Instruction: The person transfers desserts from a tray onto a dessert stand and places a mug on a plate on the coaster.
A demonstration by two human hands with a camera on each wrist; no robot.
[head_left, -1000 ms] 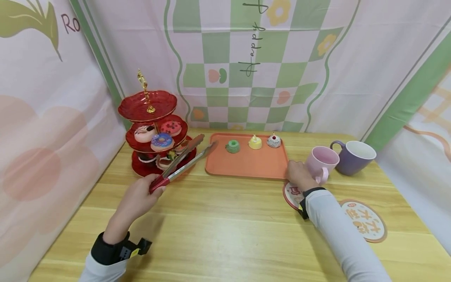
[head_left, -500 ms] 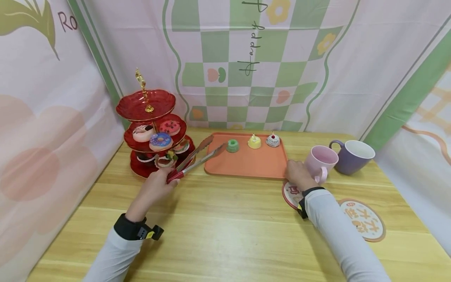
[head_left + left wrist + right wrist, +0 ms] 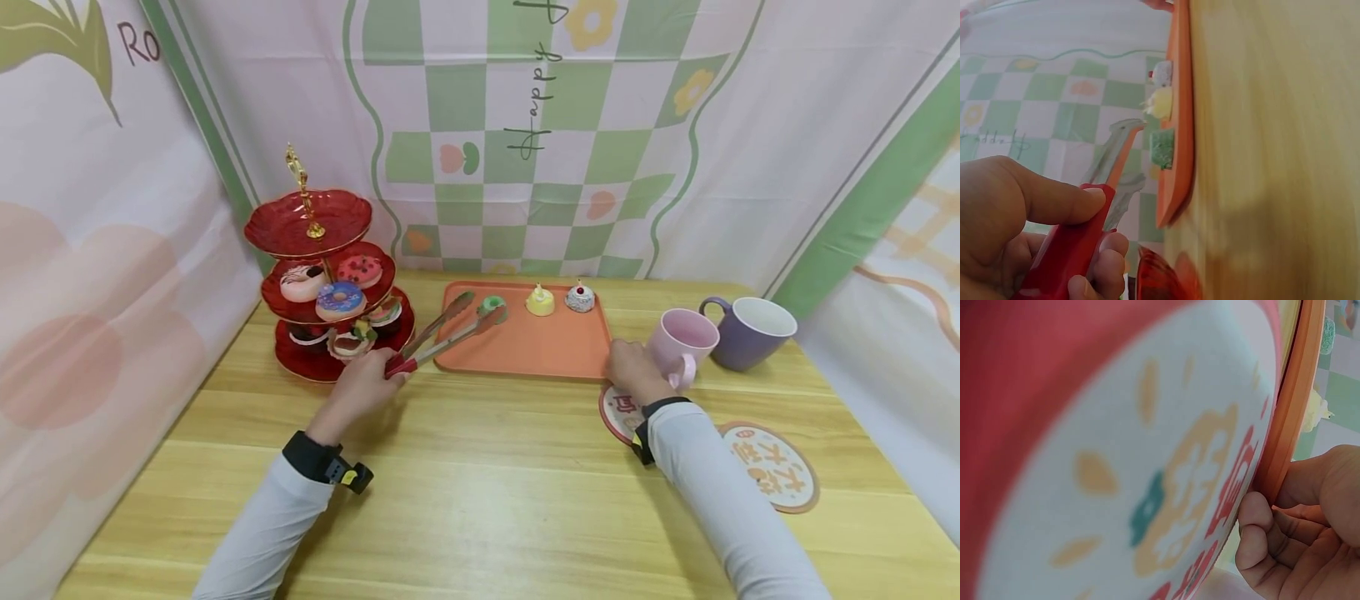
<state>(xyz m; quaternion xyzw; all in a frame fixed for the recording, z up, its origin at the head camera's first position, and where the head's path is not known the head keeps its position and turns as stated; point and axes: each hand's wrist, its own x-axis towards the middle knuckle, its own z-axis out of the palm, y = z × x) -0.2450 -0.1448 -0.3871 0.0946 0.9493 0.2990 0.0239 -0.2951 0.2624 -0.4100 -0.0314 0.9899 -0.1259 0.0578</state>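
Note:
My left hand (image 3: pixel 367 385) grips a pair of tongs (image 3: pixel 1066 256) by the red handles, thumb on one side and fingers on the other. The tongs' metal arms stand apart, their tips overlapping a small green ring-shaped cake (image 3: pixel 491 305) in the head view. That cake sits at the left of an orange tray (image 3: pixel 540 354), in a row with a yellow cake (image 3: pixel 540 302) and a speckled, cherry-topped cake (image 3: pixel 580 299). My right hand (image 3: pixel 637 372) pinches the tray's near right corner between thumb and curled fingers, as the right wrist view shows.
A three-tier red stand (image 3: pixel 273 227) holding donuts and tarts is close left of my left hand. Right of the tray stand a pink mug (image 3: pixel 670 342) and a purple mug (image 3: pixel 738 343). Two round coasters lie nearby, one red-rimmed (image 3: pixel 621 414), one tan-rimmed (image 3: pixel 776 467).
My left hand has carried the tongs rightward from beside the stand, bringing their tips over the tray at the green cake. My right hand stays at the tray corner.

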